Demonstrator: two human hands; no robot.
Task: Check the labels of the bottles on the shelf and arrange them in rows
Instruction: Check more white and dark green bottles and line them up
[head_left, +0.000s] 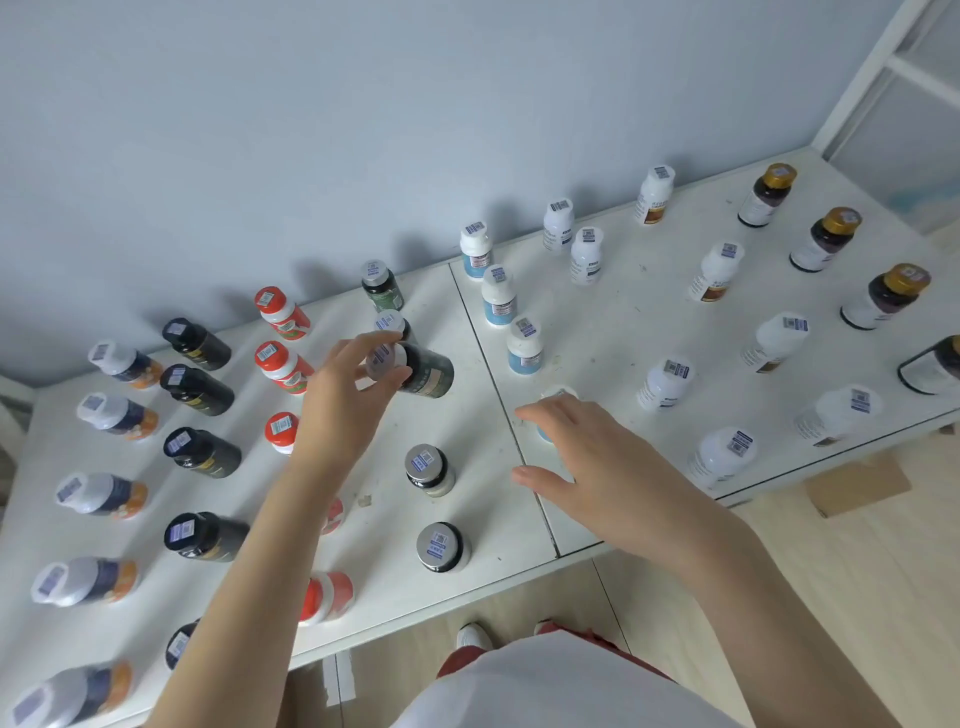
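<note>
Fingers (363, 344) of the left hand (345, 387) curl round the cap of a green bottle (428, 370), holding it tilted over the shelf (483, 499), probably so its label turns up for reading. Just behind the grip stand two more of its kind; nearer than it, two grey-capped jars (430, 470) wait in the same column, which suggests where it belongs. The right hand (592, 457) is spread, holding nothing, over a mostly hidden white bottle (558, 393) right of the grip; whether it touches is unclear.
</note>
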